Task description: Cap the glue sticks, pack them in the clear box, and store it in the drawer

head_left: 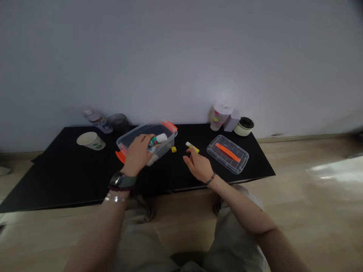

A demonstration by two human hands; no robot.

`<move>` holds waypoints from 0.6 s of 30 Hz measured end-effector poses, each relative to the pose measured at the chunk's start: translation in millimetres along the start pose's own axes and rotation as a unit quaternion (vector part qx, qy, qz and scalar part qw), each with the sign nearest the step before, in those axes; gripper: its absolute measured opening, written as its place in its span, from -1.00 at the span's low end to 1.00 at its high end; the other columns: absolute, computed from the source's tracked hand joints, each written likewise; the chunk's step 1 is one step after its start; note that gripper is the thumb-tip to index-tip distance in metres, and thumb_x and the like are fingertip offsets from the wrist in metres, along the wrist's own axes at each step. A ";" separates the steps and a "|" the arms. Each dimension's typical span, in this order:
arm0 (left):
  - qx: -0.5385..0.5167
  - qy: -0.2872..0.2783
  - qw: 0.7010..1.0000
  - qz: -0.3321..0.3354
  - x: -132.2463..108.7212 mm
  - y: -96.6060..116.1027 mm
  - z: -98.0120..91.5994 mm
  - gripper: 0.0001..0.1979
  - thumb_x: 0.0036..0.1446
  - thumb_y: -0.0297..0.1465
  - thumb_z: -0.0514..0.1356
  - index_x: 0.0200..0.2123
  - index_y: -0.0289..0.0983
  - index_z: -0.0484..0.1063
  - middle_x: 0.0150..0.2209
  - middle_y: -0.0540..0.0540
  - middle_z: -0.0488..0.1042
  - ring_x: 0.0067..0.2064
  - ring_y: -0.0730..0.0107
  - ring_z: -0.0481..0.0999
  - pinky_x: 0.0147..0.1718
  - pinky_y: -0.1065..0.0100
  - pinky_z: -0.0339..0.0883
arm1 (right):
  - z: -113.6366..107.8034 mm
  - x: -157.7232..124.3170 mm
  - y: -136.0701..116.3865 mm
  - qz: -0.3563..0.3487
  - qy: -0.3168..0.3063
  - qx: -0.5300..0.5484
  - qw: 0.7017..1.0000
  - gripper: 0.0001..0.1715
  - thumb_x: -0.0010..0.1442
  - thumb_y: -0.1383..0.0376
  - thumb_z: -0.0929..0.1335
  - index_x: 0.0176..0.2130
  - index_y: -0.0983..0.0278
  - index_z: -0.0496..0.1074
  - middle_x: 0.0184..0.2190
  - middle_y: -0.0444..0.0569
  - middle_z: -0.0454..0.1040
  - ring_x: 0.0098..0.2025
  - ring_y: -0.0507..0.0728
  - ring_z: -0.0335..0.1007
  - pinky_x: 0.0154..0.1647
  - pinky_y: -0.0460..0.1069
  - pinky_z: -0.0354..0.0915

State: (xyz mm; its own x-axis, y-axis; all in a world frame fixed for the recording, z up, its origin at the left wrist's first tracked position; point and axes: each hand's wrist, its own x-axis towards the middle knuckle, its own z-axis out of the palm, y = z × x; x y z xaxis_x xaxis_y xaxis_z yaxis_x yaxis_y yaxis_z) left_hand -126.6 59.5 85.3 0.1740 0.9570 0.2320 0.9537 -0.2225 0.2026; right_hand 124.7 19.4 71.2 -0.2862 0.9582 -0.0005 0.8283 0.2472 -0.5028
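Observation:
My left hand (pixel 138 154) is closed around a small green and white tube (pixel 157 139), held over a clear plastic box (pixel 168 133) with orange latches. My right hand (pixel 199 165) hovers open above the black mat, fingers spread, just behind a yellow glue stick (pixel 192 146). A small yellow cap (pixel 174 149) lies on the mat between the box and the stick. The box's clear lid (pixel 227 153), with an orange handle, lies flat to the right.
A black mat (pixel 70 177) covers the floor by a grey wall. At the back left stand a paper cup (pixel 91 140), a spray bottle (pixel 98 120) and a dark jar (pixel 118 121). At the back right are a printed cup (pixel 220 116), a white box (pixel 231 121) and a round tin (pixel 244 126).

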 end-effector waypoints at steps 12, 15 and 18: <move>0.049 -0.295 0.954 -0.033 59.4 -44.3 41.8 -0.64 0.16 -0.42 0.17 0.03 -0.25 0.48 -0.07 -0.18 0.54 -0.16 0.22 0.48 -0.15 0.26 0.31 | 3.7 0.2 -3.0 -0.029 -0.048 -0.093 0.994 -0.45 0.42 -0.07 0.09 0.11 0.19 0.31 -0.07 0.03 0.55 -0.16 0.19 0.53 -0.29 -0.04 0.25; 0.050 -0.318 0.946 -0.015 64.6 -45.8 44.3 -0.66 0.14 -0.41 0.21 0.01 -0.28 0.51 -0.13 -0.15 0.55 -0.22 0.31 0.43 -0.17 0.29 0.30 | 5.5 0.2 -4.0 -0.041 -0.062 -0.100 0.992 -0.44 0.41 -0.08 0.08 0.09 0.21 0.32 -0.09 0.03 0.55 -0.16 0.18 0.52 -0.31 -0.05 0.23; 0.053 -0.323 0.945 -0.011 70.0 -43.6 44.8 -0.67 0.11 -0.45 0.23 -0.02 -0.30 0.52 -0.18 -0.12 0.56 -0.23 0.35 0.40 -0.18 0.34 0.28 | 6.9 0.5 -5.3 -0.054 -0.074 -0.108 0.990 -0.42 0.41 -0.09 0.08 0.07 0.22 0.33 -0.10 0.03 0.55 -0.15 0.17 0.52 -0.32 -0.06 0.22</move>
State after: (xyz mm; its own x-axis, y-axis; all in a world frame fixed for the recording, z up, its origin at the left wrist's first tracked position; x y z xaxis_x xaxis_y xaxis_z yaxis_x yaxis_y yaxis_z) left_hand -145.0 144.5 50.2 0.2346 0.8828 -0.4070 0.9721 -0.2138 0.0967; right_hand 116.9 17.5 67.9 -0.4337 0.8964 -0.0918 0.8676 0.3880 -0.3110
